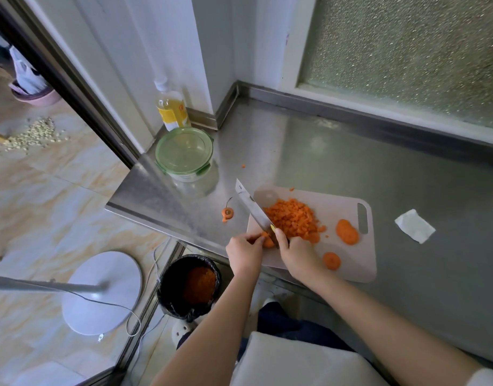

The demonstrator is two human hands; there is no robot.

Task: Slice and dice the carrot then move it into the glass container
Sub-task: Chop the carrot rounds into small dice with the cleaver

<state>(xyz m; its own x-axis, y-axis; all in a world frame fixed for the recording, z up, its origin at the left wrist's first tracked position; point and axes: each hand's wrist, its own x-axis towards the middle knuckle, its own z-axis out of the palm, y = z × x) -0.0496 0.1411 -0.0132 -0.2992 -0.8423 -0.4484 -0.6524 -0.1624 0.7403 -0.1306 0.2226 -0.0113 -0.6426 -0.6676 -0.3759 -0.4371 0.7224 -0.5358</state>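
At the table's near-left edge, the left hand (243, 253) pinches a small carrot piece (267, 240) on the cutting board (348, 270). The right hand (294, 253) grips the knife (252, 208) just beside those fingers, so a slip could nick them. The glass container (184, 154), still lidded, sits near the far-left corner.

Bright window daylight, wide-angle edge distortion

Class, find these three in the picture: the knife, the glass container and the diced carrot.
knife (250, 207), head view, flat of the blade.
glass container (184, 154), head view, middle of its green lid.
diced carrot (292, 218), head view, middle of the pile.
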